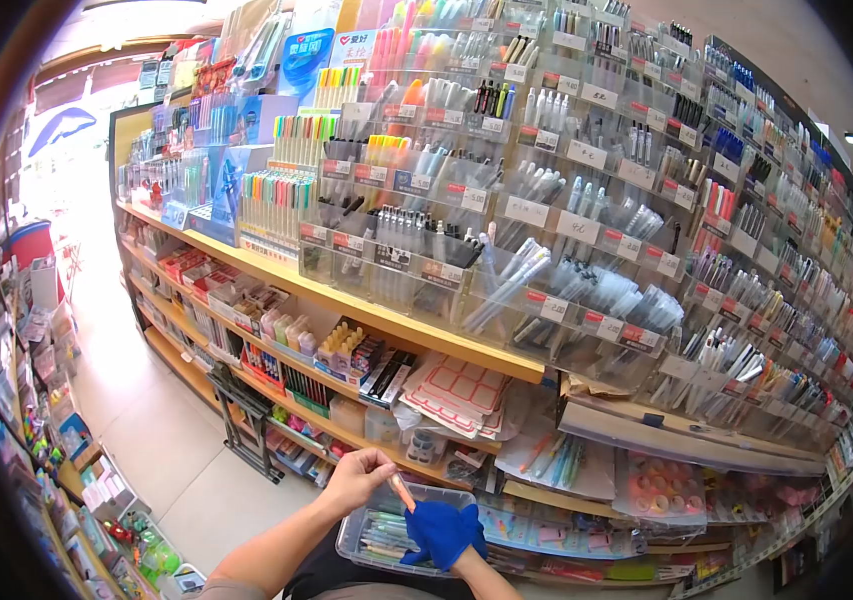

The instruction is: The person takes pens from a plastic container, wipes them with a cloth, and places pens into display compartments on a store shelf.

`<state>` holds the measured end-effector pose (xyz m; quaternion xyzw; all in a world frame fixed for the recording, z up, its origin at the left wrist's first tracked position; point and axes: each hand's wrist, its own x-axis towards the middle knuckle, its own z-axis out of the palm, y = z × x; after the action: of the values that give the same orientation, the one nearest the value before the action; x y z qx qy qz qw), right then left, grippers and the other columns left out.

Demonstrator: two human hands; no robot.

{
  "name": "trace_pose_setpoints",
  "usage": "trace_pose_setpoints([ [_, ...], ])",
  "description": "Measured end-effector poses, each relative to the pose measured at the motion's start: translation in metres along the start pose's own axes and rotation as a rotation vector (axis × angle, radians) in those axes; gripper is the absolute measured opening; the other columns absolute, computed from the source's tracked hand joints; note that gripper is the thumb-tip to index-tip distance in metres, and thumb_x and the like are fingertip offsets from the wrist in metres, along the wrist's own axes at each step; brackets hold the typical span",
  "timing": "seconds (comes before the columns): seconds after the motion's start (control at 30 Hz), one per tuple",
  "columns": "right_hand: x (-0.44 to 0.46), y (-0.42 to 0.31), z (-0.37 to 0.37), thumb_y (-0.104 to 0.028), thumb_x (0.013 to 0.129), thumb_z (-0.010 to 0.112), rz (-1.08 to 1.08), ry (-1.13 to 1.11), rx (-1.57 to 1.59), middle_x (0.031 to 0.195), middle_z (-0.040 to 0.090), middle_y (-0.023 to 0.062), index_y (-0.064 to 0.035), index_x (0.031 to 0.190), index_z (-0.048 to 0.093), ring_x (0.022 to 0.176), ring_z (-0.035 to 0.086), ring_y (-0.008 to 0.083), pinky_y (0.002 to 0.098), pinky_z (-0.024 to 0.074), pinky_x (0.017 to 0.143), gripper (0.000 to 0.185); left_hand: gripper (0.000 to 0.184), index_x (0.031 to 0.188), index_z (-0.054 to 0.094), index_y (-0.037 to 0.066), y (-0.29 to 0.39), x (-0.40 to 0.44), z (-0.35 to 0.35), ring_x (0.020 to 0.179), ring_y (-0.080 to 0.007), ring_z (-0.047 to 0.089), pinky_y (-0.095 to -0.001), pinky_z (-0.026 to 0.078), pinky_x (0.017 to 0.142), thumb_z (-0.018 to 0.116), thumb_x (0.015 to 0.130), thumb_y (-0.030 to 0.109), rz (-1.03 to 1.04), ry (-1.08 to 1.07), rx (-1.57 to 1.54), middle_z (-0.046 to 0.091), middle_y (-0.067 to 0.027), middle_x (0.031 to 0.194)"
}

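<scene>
Low in the head view, my bare left hand (355,482) is closed in a pinch at the upper end of a slim orange-pink pen (403,494). My right hand (444,533) is covered by a blue glove or cloth and sits just right of it. The pen's lower end goes into the blue fabric, so the right fingers' grip is partly hidden. Under both hands is a clear plastic bin (345,540) holding many pens (384,533), close against my body.
A tall rack of clear pen holders (547,210) with price tags stands ahead. Below its wooden ledge (347,300) are shelves with boxes, bottles and red-and-white sheets (462,385). A black metal stand (245,425) is on the tiled floor (172,455). Another goods shelf (57,480) runs along the left.
</scene>
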<state>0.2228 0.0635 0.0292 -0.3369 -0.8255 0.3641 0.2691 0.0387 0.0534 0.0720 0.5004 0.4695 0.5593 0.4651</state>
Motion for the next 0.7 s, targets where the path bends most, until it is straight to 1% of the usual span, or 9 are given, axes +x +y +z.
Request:
trace_pose_setpoints([
  [0.07, -0.001, -0.001, 0.000, -0.022, 0.083, 0.046, -0.025, 0.041, 0.023, 0.063, 0.057, 0.0159, -0.0042, 0.069, 0.058, 0.058, 0.055, 0.0340, 0.0441, 0.0400, 0.052, 0.025, 0.010, 0.080, 0.057, 0.001, 0.000, -0.002, 0.001, 0.062, -0.0044, 0.046, -0.0189, 0.038, 0.058, 0.056, 0.084, 0.011, -0.027, 0.025, -0.086, 0.056, 0.0014, 0.071],
  [0.13, -0.003, 0.006, 0.003, -0.022, 0.084, 0.045, 0.085, 0.028, 0.097, 0.063, 0.057, 0.0161, -0.0039, 0.070, 0.058, 0.058, 0.055, 0.0340, 0.0441, 0.0397, 0.052, 0.026, 0.013, 0.085, 0.057, 0.003, 0.000, -0.003, 0.007, 0.057, -0.0051, 0.043, -0.0183, 0.036, 0.054, 0.055, 0.086, 0.017, -0.057, 0.039, -0.112, 0.053, 0.0015, 0.068],
  [0.2, -0.006, 0.024, 0.011, -0.022, 0.084, 0.047, 0.161, 0.010, 0.281, 0.063, 0.053, 0.0095, -0.0054, 0.072, 0.055, 0.057, 0.050, 0.0247, 0.0369, 0.0371, 0.050, 0.022, 0.015, 0.089, 0.057, 0.002, 0.007, -0.007, 0.018, 0.058, -0.0046, 0.043, -0.0182, 0.036, 0.054, 0.053, 0.087, 0.017, -0.174, -0.130, -0.195, 0.055, 0.0013, 0.070],
  [0.23, -0.009, 0.040, 0.015, -0.022, 0.085, 0.049, 0.185, -0.008, 0.427, 0.063, 0.048, 0.0028, -0.0070, 0.074, 0.053, 0.055, 0.045, 0.0156, 0.0297, 0.0346, 0.048, 0.019, 0.017, 0.091, 0.057, 0.002, 0.008, -0.011, 0.022, 0.058, -0.0044, 0.043, -0.0181, 0.036, 0.053, 0.052, 0.088, 0.018, -0.234, -0.210, -0.241, 0.056, 0.0012, 0.071],
  [0.3, -0.010, 0.045, 0.014, -0.022, 0.085, 0.051, 0.249, -0.030, 0.637, 0.063, 0.043, -0.0037, -0.0089, 0.076, 0.050, 0.053, 0.039, 0.0063, 0.0222, 0.0335, 0.046, 0.016, 0.019, 0.095, 0.057, 0.002, 0.006, -0.012, 0.025, 0.057, -0.0041, 0.042, -0.0174, 0.035, 0.053, 0.052, 0.088, 0.019, -0.229, -0.251, -0.258, 0.057, 0.0012, 0.074],
  [0.47, -0.001, -0.016, -0.014, -0.021, 0.086, 0.050, 0.469, -0.075, 0.684, 0.065, 0.046, -0.0027, -0.0080, 0.079, 0.052, 0.056, 0.043, 0.0070, 0.0215, 0.0407, 0.051, 0.015, 0.017, 0.090, 0.060, 0.004, 0.005, -0.004, 0.021, 0.059, -0.0037, 0.046, -0.0171, 0.034, 0.052, 0.055, 0.086, 0.019, -0.111, -0.050, -0.253, 0.057, 0.0025, 0.072],
  [0.57, -0.013, 0.023, 0.010, -0.019, 0.086, 0.049, 0.247, 0.054, 0.481, 0.068, 0.050, -0.0008, -0.0055, 0.081, 0.054, 0.060, 0.047, 0.0088, 0.0226, 0.0424, 0.055, 0.015, 0.020, 0.074, 0.051, 0.008, 0.007, 0.015, -0.004, 0.046, -0.0037, 0.035, -0.0190, 0.027, 0.043, 0.049, 0.089, 0.022, -0.018, 0.239, -0.365, 0.044, 0.0037, 0.057],
  [0.67, -0.023, 0.047, 0.021, -0.017, 0.086, 0.047, 0.160, 0.108, 0.650, 0.071, 0.052, 0.0022, -0.0030, 0.080, 0.055, 0.062, 0.050, 0.0107, 0.0233, 0.0434, 0.059, 0.017, 0.018, 0.075, 0.049, 0.008, 0.029, 0.021, -0.019, 0.045, -0.0028, 0.031, -0.0174, 0.024, 0.041, 0.053, 0.087, 0.021, -0.023, 0.185, -0.396, 0.043, 0.0046, 0.058],
  [0.7, -0.021, 0.037, 0.013, -0.018, 0.086, 0.048, 0.258, 0.107, 0.743, 0.070, 0.051, 0.0022, -0.0042, 0.079, 0.055, 0.062, 0.049, 0.0108, 0.0231, 0.0429, 0.058, 0.017, 0.016, 0.076, 0.050, 0.008, 0.031, 0.017, -0.015, 0.045, -0.0026, 0.033, -0.0167, 0.025, 0.042, 0.055, 0.086, 0.019, -0.086, 0.138, -0.373, 0.045, 0.0039, 0.060],
])
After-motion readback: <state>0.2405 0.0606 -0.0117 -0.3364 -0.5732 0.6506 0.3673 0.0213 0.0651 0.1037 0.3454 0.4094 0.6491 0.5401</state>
